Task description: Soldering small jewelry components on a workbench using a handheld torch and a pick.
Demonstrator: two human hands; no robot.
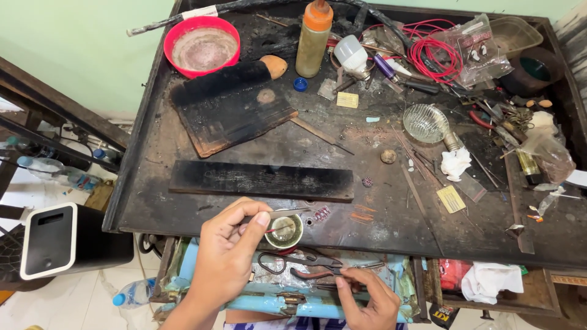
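My left hand (229,250) grips slim metal tweezers (287,212) whose tip reaches over a small round metal dish (285,232) at the front edge of the dark workbench (391,201). A thin red piece shows at the dish beside my thumb. My right hand (370,302) is lower, fingertips pinching a thin rod-like tool (342,269) in the open drawer, close to a pair of black-handled scissors (299,263). A small ridged pinkish piece (321,213) lies just right of the dish.
A long black slab (263,180) lies ahead of my hands, a charred block (229,107) and red bowl (202,46) behind it. An orange-capped bottle (313,38), red wire coil (435,56), glass bulb (426,122) and several pliers crowd the right. A white box (49,241) stands at floor left.
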